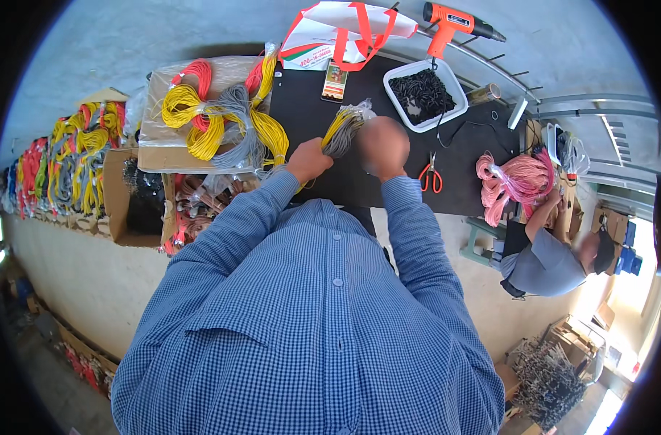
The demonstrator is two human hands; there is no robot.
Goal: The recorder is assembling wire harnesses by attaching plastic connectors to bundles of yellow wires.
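Note:
A bundle of yellow and grey wires (340, 135) lies between my hands over the dark tabletop, its far end in clear plastic. My left hand (310, 161) is closed on the near left side of this bundle, and some yellow wire shows below the wrist. Close against the bundle's right side is my right hand (383, 148); a blur covers its fingers, so I cannot tell its grip. Orange-handled scissors (431, 175) rest open on the table to the right of that hand. A phone (335, 81) with a lit screen lies beyond the bundle.
A white tray of short black pieces (426, 125), an orange heat gun (455, 27) and a white-and-red bag (329, 36) stand at the back. Yellow, red and grey wire coils (213, 123) cover a carton at left. Pink wire bundles (511, 180) lie at right, beside a seated person.

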